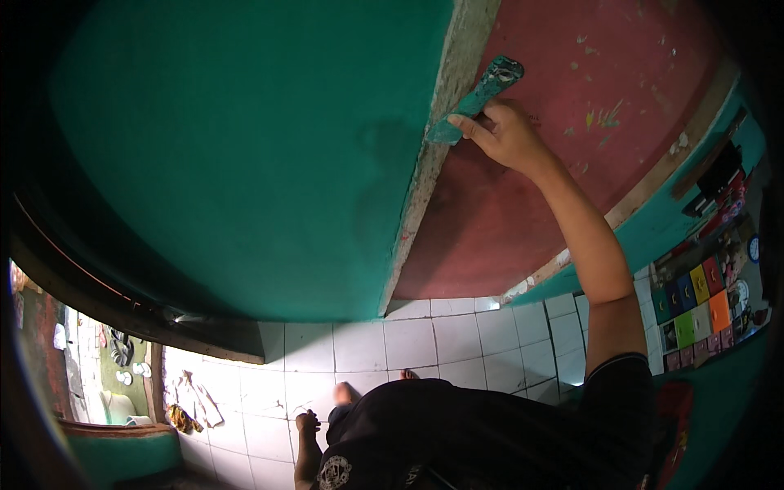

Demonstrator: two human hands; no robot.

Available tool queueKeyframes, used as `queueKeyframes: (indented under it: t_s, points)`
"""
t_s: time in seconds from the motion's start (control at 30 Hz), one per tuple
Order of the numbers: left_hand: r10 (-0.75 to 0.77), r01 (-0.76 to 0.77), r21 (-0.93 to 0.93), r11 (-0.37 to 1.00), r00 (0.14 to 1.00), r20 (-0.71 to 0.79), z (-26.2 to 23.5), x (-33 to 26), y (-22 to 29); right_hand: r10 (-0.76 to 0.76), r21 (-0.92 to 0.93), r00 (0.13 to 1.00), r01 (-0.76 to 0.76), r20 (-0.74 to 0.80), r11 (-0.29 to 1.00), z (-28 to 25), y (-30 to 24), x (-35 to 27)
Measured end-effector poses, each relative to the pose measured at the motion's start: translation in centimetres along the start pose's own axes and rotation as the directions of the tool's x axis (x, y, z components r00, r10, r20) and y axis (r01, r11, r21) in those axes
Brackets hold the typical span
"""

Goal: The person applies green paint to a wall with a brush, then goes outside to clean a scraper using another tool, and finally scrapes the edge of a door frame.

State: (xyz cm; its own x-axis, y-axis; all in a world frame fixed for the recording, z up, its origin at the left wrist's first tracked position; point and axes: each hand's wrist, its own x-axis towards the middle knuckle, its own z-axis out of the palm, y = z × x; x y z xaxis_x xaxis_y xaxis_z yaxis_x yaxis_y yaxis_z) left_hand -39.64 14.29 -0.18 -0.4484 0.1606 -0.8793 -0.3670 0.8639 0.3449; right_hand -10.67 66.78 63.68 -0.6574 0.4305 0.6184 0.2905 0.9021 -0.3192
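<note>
My right hand [505,131] is raised against the wall and grips a paint-smeared scraper [476,96], its blade pressed on the bare plaster strip [433,139] between the green wall [245,147] and the red wall [572,73]. My left hand [307,422] hangs low beside my body, fingers curled, nothing visible in it.
White floor tiles [408,343] lie below, with my bare feet near them. Crumpled cloths [192,400] lie on the tiles at the left. A doorway with a dark frame [122,310] opens left. Coloured boxes on a shelf [702,302] stand at the right.
</note>
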Motion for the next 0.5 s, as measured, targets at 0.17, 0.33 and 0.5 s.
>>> queueKeyframes:
  t_s: [0.17,0.33,0.5]
  points:
    - [0.014,-0.013,-0.044,0.999,1.0,0.02,-0.2,-0.6,0.3,0.096,0.072,0.995,-0.094,-0.025,0.993,-0.9,-0.4,0.7]
    - [0.0,0.0,0.0,1.0,1.0,0.008,-0.1,-0.3,-0.2,0.031,-0.031,1.0,-0.031,-0.004,0.999,-0.2,-0.1,-0.2]
    - [-0.024,0.04,-0.153,0.987,0.995,0.102,-1.0,1.4,-1.9,0.099,0.04,0.995,-0.098,-0.027,0.994,-1.3,-0.4,1.1]
